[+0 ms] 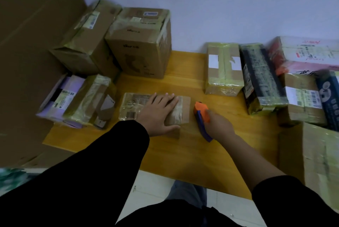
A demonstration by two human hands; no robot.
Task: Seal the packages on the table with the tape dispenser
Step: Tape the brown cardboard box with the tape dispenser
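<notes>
On the desk (183,153), the right hand (219,125) curls round the orange-and-blue tape dispenser (201,113), just beside the small package (132,109). The left hand (159,114) presses on it with straight fingers. It looks mostly taped, with its right end bare. Beyond, the farther packages (222,68) look sealed, so probably little is left.

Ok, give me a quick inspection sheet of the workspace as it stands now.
Surface: yellowish wooden table.
Job's things: small package lies flat near the centre; orange and blue tape dispenser just right of it.
Clutter: taped boxes stacked at left; more parcels crowded at right.
Grippers: left hand presses flat on the small package; right hand grips the tape dispenser.
Cables: nothing seen.
Surroundings: pale wall behind; large cardboard sheet at left.
</notes>
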